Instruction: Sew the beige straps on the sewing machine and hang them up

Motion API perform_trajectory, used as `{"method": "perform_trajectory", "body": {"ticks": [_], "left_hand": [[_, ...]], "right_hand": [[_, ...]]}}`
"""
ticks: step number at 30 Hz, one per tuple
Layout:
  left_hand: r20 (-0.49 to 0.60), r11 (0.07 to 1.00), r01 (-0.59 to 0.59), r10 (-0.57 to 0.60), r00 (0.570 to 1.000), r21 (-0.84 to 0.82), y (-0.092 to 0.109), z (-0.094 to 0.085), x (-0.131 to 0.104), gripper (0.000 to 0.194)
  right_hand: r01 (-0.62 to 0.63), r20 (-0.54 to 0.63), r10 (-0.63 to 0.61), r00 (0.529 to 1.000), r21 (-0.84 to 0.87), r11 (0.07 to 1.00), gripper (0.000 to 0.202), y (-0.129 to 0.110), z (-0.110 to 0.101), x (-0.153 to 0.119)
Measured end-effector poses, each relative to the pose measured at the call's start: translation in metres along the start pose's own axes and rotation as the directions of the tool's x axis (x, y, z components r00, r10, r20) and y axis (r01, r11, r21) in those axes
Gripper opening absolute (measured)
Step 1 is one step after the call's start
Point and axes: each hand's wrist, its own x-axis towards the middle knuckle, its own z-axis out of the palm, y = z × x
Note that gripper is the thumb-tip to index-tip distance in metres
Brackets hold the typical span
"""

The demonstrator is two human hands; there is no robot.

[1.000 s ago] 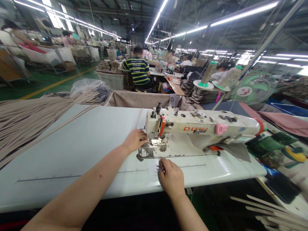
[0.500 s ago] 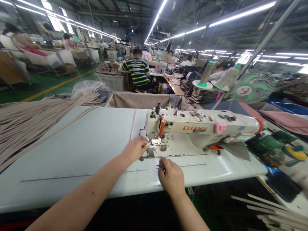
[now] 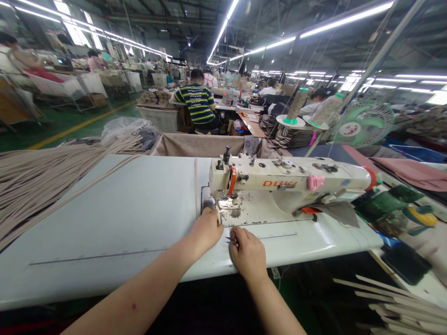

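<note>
My left hand [image 3: 206,231] is closed at the front left of the sewing machine [image 3: 286,179], just before the needle plate [image 3: 228,204]. Pinched in its fingers is a narrow beige fabric strip [image 3: 196,186], which trails back over the table left of the machine head; a short bit shows by the fingertips. Close by on the right, my right hand [image 3: 248,253] rests near the table's front edge, curled around small thread snips [image 3: 232,241]. Their pointed blades face left toward my left hand, and the palm hides the rest of them.
A large bundle of beige strips [image 3: 42,177] lies on the table's left. More strips [image 3: 401,302] hang at the lower right. Behind the machine stand a cloth-lined bin [image 3: 199,145], thread cones [image 3: 298,104] and a green fan [image 3: 363,123]. A co-worker in a striped shirt [image 3: 197,104] sits farther back.
My left hand has come toward me and slightly right, away from the needle area, drawing the strip along. My right hand with the snips has stayed nearly still. The view has shifted slightly.
</note>
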Motion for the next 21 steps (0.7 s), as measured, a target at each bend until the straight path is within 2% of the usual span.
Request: {"method": "perform_trajectory", "body": {"ticks": [6,11,13,16,18,21], "left_hand": [[0.081,0.999,-0.037,0.039,0.996,-0.021,0.000,0.005,-0.014,0.034],[0.120,0.994,-0.102,0.106,0.987,-0.043,0.004,0.001,-0.033,0.052],[0.108,0.992,-0.129,0.127,0.986,0.010,0.007,-0.003,-0.038,0.048],[0.030,0.975,-0.203,0.201,0.979,0.090,0.012,-0.006,-0.043,0.046],[-0.010,0.966,-0.249,0.250,0.968,0.070,0.013,-0.005,-0.045,0.052],[-0.004,0.967,-0.250,0.251,0.968,0.037,0.015,-0.001,-0.047,0.059]], "right_hand": [[0.015,-0.011,-0.015,1.000,0.035,0.999,0.027,0.002,0.002,-0.002],[0.009,-0.008,-0.008,1.000,0.076,0.997,0.030,0.002,-0.001,-0.001],[0.011,-0.016,-0.009,1.000,0.116,0.993,0.030,0.002,-0.003,-0.001],[0.009,-0.029,-0.002,1.000,0.224,0.975,0.029,0.004,-0.007,-0.003],[-0.005,-0.021,0.013,1.000,0.317,0.948,0.027,0.006,-0.011,-0.004],[-0.049,0.010,0.050,0.999,0.423,0.905,0.025,0.008,-0.018,-0.009]]}}
